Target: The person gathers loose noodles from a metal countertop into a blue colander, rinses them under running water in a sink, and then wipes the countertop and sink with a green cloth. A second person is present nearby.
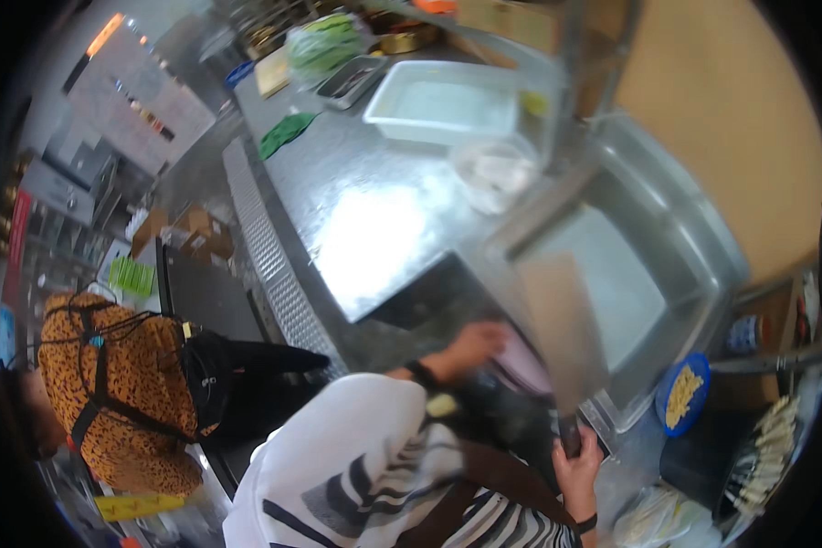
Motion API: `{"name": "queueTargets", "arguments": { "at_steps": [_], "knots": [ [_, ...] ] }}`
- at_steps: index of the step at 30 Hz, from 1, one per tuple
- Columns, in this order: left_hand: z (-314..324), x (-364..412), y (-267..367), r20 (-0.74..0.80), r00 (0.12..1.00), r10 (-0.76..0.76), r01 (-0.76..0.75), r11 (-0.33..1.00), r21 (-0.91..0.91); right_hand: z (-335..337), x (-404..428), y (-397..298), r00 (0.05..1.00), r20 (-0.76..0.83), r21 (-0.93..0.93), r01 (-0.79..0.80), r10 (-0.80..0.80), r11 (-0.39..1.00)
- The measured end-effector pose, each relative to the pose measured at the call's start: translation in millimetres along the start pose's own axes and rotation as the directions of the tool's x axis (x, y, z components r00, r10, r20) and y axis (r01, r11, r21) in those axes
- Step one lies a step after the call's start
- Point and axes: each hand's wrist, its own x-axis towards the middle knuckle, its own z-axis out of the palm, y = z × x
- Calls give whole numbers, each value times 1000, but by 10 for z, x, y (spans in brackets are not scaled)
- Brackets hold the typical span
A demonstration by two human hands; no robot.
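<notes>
My right hand (579, 462) grips the dark handle of a broad-bladed cleaver (562, 322). The blade is blurred and stands across the near side of a metal sink basin (692, 274). Left of the blade, my left hand (478, 348) is by a pale pink, smooth-edged object (526, 366), too blurred to name. Its fingers overlap the pink object's edge; whether they hold it is unclear. A small pale yellow piece (442, 405) shows beside my sleeve, below the left hand.
On the steel table (294, 185) are a white plastic tub (445, 103), a bagged round object (496, 168), a green cloth (286, 135) and a bagged green vegetable (325, 48). A blue bowl (681, 396) holds pale pieces at right. Behind, another person (120, 383) stands at left.
</notes>
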Motion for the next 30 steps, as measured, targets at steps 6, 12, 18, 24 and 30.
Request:
{"name": "queueTargets", "arguments": {
  "at_steps": [6, 12, 18, 24, 30],
  "knots": [
    [-1400, -755, -395, -322, 946, 21, -50, 996, -80, 1165, 1433, -864, 950, 260, -117, 211, -175, 971],
    [-2138, -1234, -428, -527, 840, -131, -164, 864, -476, 2645, 2614, -1637, 885, 362, -39, 328, -292, 944],
    [-2475, -1388, -400, -711, 691, -129, -347, 804, -483, 3724, 3375, -2141, 858, 393, -72, 387, -331, 919],
    [-2489, -1509, -502, -810, 542, -225, -405, 774, -486, 4455, 4070, -2402, 828, 418, -241, 498, -374, 833],
    [-2352, -1599, -575, -795, 448, -408, -450, 666, -595, 5121, 4358, -3004, 624, 344, -20, 752, -702, 659]
  ]
}}
